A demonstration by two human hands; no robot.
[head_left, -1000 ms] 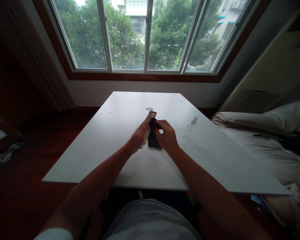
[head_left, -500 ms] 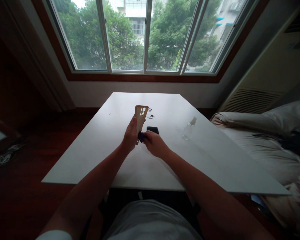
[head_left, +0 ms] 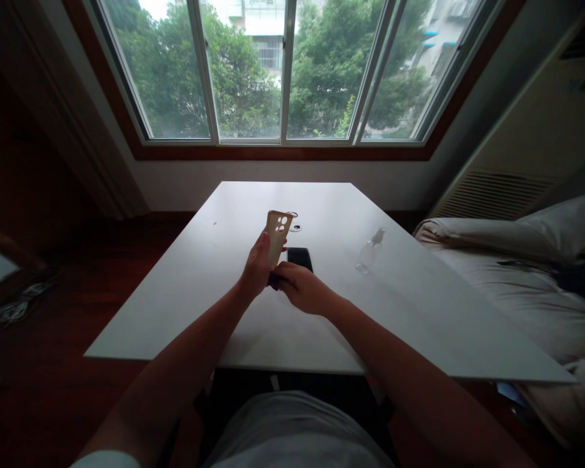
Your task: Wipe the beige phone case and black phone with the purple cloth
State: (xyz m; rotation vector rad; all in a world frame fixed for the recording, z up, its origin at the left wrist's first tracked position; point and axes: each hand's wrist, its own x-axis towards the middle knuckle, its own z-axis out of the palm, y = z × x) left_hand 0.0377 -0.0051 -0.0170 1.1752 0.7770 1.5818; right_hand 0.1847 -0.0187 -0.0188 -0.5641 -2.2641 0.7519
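Left hand [head_left: 257,263] gripping a tilted tan phone case [head_left: 276,239] above a white surface [head_left: 199,292]; fingers of the right hand [head_left: 305,289] pinching a dark cloth [head_left: 274,281] at its lower end. Black phone [head_left: 299,257] lies outside the case; how far the cloth work has got cannot be told.

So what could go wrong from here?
The phone case is held up off the table in the left hand, so it could slip and drop.
The right hand, working a dark cloth at the case's lower end, looks close enough to the phone to nudge it.
The clear bottle might tip if the right arm swings outward.
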